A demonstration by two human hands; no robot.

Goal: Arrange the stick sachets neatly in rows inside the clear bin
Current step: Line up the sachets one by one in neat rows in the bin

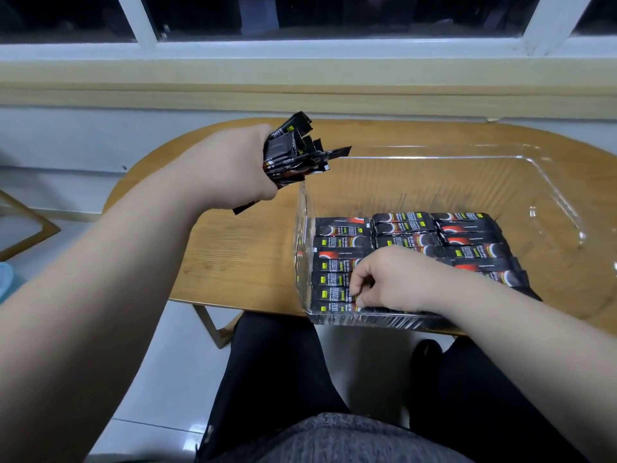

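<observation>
A clear plastic bin (547,192) stands on a small wooden table. Black stick sachets with red and yellow print (404,228) lie flat on its floor in three side-by-side rows. My left hand (233,168) hovers above the bin's left rim, gripping a loose bundle of sachets (293,152) that fan out upward and to the right. My right hand (390,279) is inside the bin at the near left row, fingertips pinching a sachet (337,307) down against the front wall. My wrist hides part of the middle row.
The oval wooden table (233,248) sits under a window sill (300,78). The bin fills the table's right half; bare wood lies to its left. My dark-trousered legs are under the near edge. A wooden frame (30,225) shows at the far left.
</observation>
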